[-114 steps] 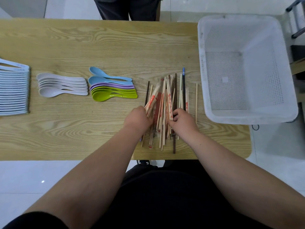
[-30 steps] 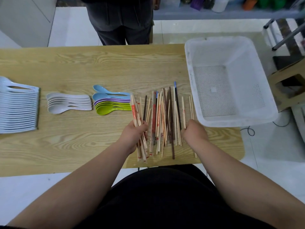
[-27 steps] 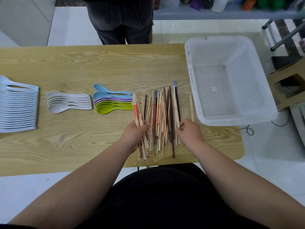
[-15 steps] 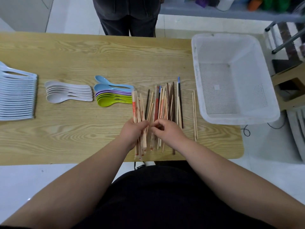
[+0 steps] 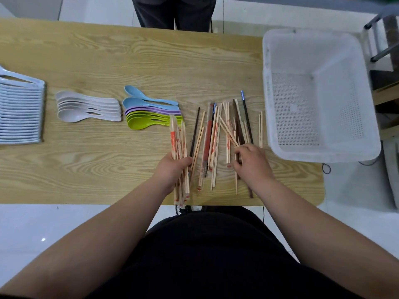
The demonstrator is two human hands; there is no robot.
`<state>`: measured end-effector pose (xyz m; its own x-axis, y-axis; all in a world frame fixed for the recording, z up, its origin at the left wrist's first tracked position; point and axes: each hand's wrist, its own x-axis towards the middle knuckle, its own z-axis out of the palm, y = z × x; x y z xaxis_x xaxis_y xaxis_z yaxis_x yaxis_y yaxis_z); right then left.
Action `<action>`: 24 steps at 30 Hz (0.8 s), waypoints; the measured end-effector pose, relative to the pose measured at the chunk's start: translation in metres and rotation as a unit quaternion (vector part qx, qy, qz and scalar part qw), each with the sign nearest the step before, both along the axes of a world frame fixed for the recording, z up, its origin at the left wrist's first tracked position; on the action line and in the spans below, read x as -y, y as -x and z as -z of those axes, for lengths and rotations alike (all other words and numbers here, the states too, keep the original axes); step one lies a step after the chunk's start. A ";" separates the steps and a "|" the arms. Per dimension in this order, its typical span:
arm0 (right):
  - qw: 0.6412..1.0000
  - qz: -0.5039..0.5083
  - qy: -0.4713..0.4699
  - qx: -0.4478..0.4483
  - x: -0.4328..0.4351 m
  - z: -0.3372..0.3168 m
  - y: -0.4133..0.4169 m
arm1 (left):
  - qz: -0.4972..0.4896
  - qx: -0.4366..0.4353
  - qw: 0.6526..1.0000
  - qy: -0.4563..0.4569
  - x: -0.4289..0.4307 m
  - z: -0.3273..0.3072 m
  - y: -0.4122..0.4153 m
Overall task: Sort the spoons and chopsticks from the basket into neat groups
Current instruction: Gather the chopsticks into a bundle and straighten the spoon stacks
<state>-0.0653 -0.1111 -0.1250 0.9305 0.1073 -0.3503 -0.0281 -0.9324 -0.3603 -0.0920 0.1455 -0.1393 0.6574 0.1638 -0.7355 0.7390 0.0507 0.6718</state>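
Observation:
A loose spread of wooden and dark chopsticks (image 5: pixel 216 134) lies on the wooden table (image 5: pixel 108 61) in front of me. My left hand (image 5: pixel 172 169) grips a bundle of paper-wrapped chopsticks (image 5: pixel 178 137) at the spread's left edge. My right hand (image 5: pixel 251 162) pinches one wrapped chopstick (image 5: pixel 227 130) that points up and to the left over the pile. White spoons (image 5: pixel 86 106) and blue, purple and green spoons (image 5: pixel 149 113) lie in two nested rows to the left. The white basket (image 5: pixel 319 96) stands at the right with nothing in it.
A row of pale blue spoons (image 5: pixel 20 111) lines the table's left edge. A person in dark trousers (image 5: pixel 174 11) stands at the far side. Two thin chopsticks (image 5: pixel 260 128) lie apart next to the basket. A wooden stand (image 5: pixel 386 93) is beyond the basket.
My right hand has moved from next to my left hand back to the right side of the pile and taken hold of one wrapped chopstick. My left hand keeps its bundle.

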 end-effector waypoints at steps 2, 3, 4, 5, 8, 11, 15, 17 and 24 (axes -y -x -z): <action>1.000 0.029 0.001 -0.004 -0.002 -0.002 -0.007 | 0.002 0.001 1.000 0.011 0.001 -0.003 -0.002; 0.999 0.042 0.001 -0.005 -0.003 -0.003 -0.010 | 0.001 0.001 1.000 0.017 0.002 -0.004 -0.004; 0.999 0.050 0.001 -0.003 -0.004 -0.004 -0.013 | 0.001 0.001 1.000 0.020 0.003 -0.004 -0.005; 0.999 0.055 0.003 0.000 -0.005 -0.005 -0.017 | -0.001 0.001 1.000 0.021 0.003 -0.004 -0.007; 0.997 0.072 0.011 -0.022 -0.010 -0.004 -0.027 | 0.000 0.005 1.000 0.026 0.003 -0.004 -0.010; 0.988 0.132 -0.028 -0.070 -0.014 -0.004 -0.036 | 0.005 0.008 1.000 0.030 0.003 -0.004 -0.012; 0.973 0.186 -0.080 -0.111 -0.016 -0.008 -0.039 | 0.004 0.014 0.999 0.035 0.003 -0.003 -0.014; 0.969 0.199 -0.094 -0.109 -0.017 -0.011 -0.036 | 0.003 0.010 0.999 0.036 0.004 -0.004 -0.015; 0.928 0.160 -0.292 -0.168 -0.051 -0.041 -0.009 | 0.014 0.042 0.992 0.118 0.023 -0.012 -0.020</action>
